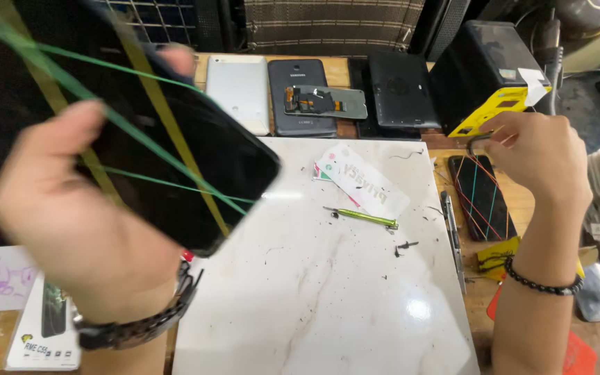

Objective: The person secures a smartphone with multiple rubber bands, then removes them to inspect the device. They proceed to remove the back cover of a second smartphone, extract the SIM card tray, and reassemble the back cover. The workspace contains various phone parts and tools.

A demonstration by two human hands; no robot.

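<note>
My left hand (64, 215) is raised close to the camera and grips a black phone (196, 167) wrapped in green and yellow rubber bands. The phone tilts over the left edge of a white marble slab (328, 292). My right hand (539, 156) is out over the right side of the bench, fingers curled around a small dark metal tool (477, 141). It hovers just above a second black phone (482, 194) bound with coloured rubber bands. A green screwdriver (362, 217) lies on the slab between my hands.
A white paper packet (362, 182) and small dark bits lie on the slab. Several tablets, among them a white tablet (239, 90), line the far edge beside a black box (487, 66). A boxed item (43, 333) sits at lower left, tweezers (453, 236) along the slab's right edge.
</note>
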